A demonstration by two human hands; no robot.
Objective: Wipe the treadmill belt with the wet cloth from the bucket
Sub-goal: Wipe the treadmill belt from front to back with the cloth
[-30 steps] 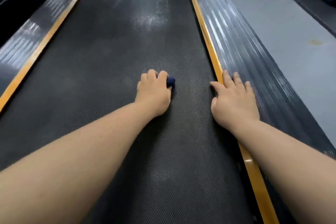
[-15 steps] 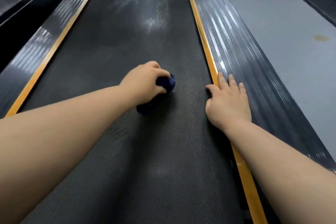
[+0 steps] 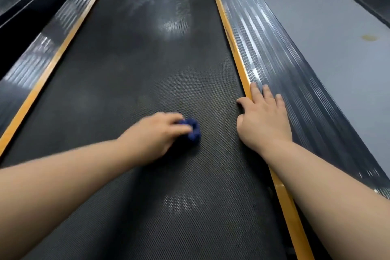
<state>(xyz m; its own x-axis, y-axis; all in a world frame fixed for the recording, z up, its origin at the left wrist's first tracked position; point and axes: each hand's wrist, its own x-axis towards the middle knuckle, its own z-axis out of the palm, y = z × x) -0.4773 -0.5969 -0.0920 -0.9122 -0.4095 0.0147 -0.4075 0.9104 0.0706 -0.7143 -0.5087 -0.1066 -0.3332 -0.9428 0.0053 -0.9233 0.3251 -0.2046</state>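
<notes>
Here the cloth bulges past the left hand's fingers.

The cloth lies mid-belt under the left hand, the right hand on the side rail beside it.

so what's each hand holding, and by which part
The left hand grips the bunched blue cloth over its top; the right hand holds nothing, flat on the side rail.
</notes>
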